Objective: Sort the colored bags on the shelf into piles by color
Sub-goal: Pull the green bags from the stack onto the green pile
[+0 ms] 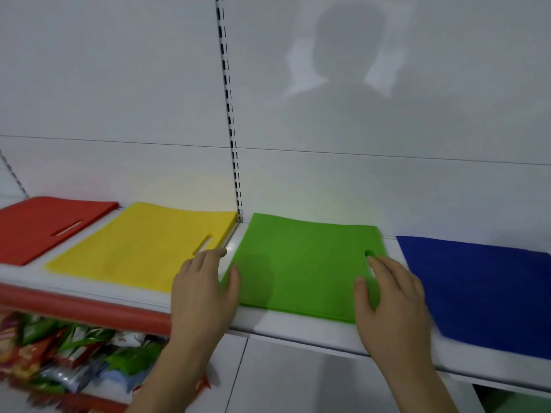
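Four flat bag piles lie side by side on the white shelf (298,330): red (44,228) at far left, then yellow (140,245), green (301,263) and blue (483,287) at right. My left hand (204,287) rests with relaxed fingers at the green pile's left edge, its thumb touching the green bag. My right hand (390,296) lies flat on the green pile's right side, its fingertips near the handle cut-out and its thumb on the bag. Neither hand grips anything.
A white back panel with a slotted upright (229,114) stands behind the shelf. A red rail (83,308) edges the left shelf section. Below it at the lower left, several colourful snack packets (68,353) fill a lower shelf.
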Demonstrator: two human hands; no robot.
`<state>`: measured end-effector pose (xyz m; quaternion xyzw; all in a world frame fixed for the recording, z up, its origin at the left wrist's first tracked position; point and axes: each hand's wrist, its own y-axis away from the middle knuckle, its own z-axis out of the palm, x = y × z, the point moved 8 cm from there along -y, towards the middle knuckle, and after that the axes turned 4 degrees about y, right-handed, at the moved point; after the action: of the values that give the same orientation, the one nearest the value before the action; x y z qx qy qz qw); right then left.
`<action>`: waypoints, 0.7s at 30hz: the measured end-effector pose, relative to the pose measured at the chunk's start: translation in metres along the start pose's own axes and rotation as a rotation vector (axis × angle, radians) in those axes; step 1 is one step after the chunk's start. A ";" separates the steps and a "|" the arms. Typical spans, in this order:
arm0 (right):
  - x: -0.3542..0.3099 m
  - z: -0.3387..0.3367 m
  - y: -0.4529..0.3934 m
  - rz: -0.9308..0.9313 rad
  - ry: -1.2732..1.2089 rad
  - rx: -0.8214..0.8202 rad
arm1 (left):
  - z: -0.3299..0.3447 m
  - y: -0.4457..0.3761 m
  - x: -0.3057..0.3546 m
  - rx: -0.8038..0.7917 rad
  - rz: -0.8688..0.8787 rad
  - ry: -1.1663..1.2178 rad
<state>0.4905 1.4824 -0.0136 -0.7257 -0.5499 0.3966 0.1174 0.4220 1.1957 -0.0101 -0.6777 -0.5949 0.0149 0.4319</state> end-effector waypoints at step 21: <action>-0.340 0.083 0.109 -0.481 -0.319 -0.193 | -0.238 0.050 -0.214 0.118 -0.157 -0.210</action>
<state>0.4814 1.1171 0.0177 -0.5111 -0.7526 0.4120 0.0506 0.5263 0.8896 0.0027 -0.5972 -0.6862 0.0866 0.4061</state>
